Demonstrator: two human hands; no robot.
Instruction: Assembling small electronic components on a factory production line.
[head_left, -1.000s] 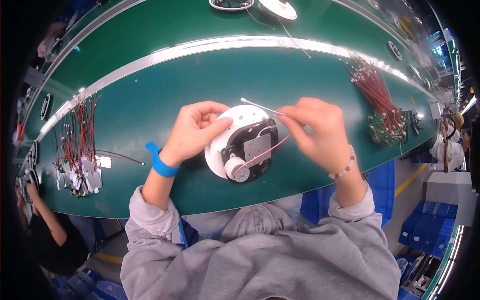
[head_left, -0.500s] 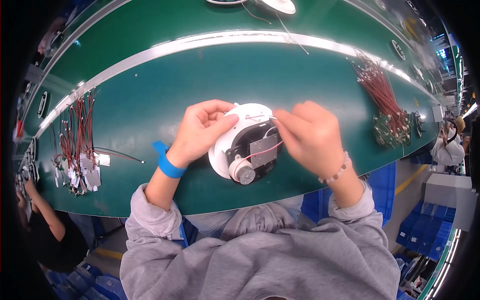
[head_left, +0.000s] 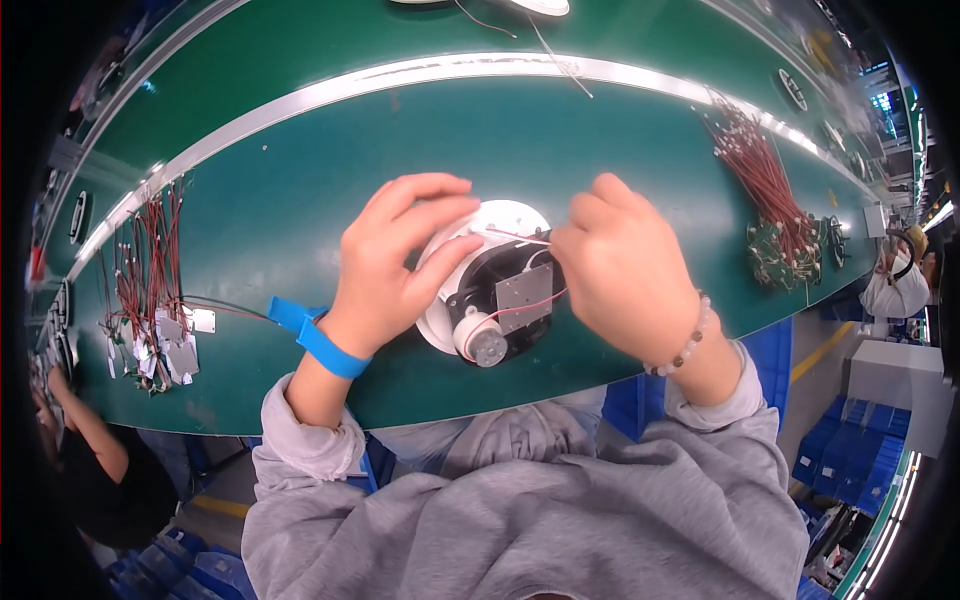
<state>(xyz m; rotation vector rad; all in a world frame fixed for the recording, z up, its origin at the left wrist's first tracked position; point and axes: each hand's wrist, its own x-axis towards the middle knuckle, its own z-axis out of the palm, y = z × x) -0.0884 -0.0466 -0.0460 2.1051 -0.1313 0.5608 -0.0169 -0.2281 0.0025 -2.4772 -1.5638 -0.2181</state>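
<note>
A round white housing (head_left: 515, 213) with a black inner frame rests on the green table in front of me. On the frame are a small silver-and-white motor (head_left: 485, 345) and a square grey metal plate (head_left: 525, 300). My left hand (head_left: 390, 255) is at the housing's left side, thumb and fingers spread apart and holding nothing. At the right of the housing my right hand (head_left: 630, 265) is closed, its fingertips pinching a thin wire (head_left: 522, 238) that runs across the top of the frame. The pinched end of this wire is hidden by the fingers. A red wire (head_left: 545, 300) crosses the plate.
Bundled red and black wires with silver plates (head_left: 175, 345) lie at the left. At the right is a bunch of red wires with green circuit boards (head_left: 785, 250). White round parts (head_left: 540, 5) sit beyond the metal strip. Another person's arm (head_left: 95, 425) shows far left.
My left hand has let go of the housing's rim and opened, its fingers rising. My right hand has shifted slightly, still pinching the wire. The housing has barely moved.
</note>
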